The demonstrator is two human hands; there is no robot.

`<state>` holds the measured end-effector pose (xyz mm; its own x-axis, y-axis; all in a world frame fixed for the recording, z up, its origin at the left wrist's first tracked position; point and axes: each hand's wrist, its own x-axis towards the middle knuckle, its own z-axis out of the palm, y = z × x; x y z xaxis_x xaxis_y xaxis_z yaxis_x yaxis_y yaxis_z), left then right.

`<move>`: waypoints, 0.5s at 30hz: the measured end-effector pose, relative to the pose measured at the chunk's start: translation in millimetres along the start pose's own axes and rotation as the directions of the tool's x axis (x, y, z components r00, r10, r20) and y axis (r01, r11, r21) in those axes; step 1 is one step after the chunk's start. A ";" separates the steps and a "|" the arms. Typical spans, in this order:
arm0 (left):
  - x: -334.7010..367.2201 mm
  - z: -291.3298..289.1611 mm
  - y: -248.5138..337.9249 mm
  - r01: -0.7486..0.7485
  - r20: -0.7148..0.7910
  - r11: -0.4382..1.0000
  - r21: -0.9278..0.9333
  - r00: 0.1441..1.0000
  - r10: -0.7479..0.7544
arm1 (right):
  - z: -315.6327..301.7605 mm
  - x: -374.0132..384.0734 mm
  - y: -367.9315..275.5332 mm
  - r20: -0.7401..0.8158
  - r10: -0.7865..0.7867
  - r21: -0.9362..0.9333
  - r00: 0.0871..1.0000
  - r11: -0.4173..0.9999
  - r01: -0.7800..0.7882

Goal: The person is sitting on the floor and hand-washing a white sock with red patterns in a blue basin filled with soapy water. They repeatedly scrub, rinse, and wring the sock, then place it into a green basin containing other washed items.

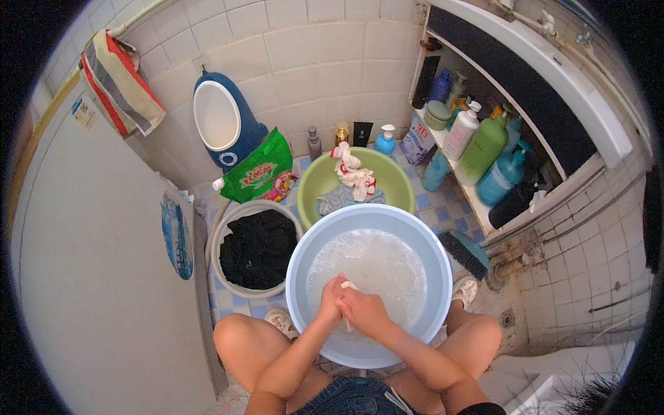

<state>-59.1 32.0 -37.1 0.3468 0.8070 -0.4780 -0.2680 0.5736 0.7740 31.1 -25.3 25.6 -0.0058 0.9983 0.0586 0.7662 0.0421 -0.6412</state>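
Over a light blue basin (438,277) of cloudy, sudsy water, my two hands are closed together around a small piece of white cloth (351,285). My left hand (332,299) grips it from the left, and my right hand (366,312) presses against it from the right. Only a bit of the cloth shows between the fingers, so its kind is hidden. The basin sits between my knees. Just behind it stands a green basin (306,185) holding a white-and-red cloth (357,178) and a blue-grey cloth (344,198).
A grey tub (216,266) of black clothes (257,249) stands left, with a green detergent pouch (259,171) behind it. To the right lies a scrubbing brush (467,254), below a shelf with several bottles (482,149). A white panel (90,249) bounds the left side.
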 end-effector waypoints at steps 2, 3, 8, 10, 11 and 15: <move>-12.2 12.8 13.0 -0.031 0.031 0.990 0.137 0.999 0.027 | -1.6 11.2 26.1 -0.057 0.139 -0.060 0.989 0.988 -0.143; -16.0 16.5 22.0 -0.045 0.063 0.966 0.256 0.998 0.030 | -6.7 15.5 41.2 -0.089 0.208 -0.088 0.974 0.972 -0.216; -9.3 1.6 18.4 -0.123 0.134 0.920 0.372 0.988 0.078 | -42.4 28.8 38.2 -0.038 0.332 0.210 0.943 0.925 -0.317; -3.6 -5.9 14.8 -0.164 0.150 0.916 0.366 0.982 0.116 | -44.9 26.4 29.5 -0.019 0.240 0.214 0.970 0.949 -0.231; -2.8 -2.9 13.1 -0.177 0.140 0.922 0.345 0.981 0.136 | -42.3 22.6 28.4 -0.033 0.168 0.197 0.985 0.968 -0.159; 1.1 -1.2 4.8 -0.274 0.131 0.877 0.396 0.962 0.241 | -35.5 19.4 35.9 0.195 0.108 0.152 0.975 0.979 -0.138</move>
<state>-61.1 35.8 -34.4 0.3868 0.8959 -0.2182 0.0255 0.2262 0.9738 81.3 -6.0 30.8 -0.0483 0.9858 -0.1607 0.6529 -0.0906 -0.7520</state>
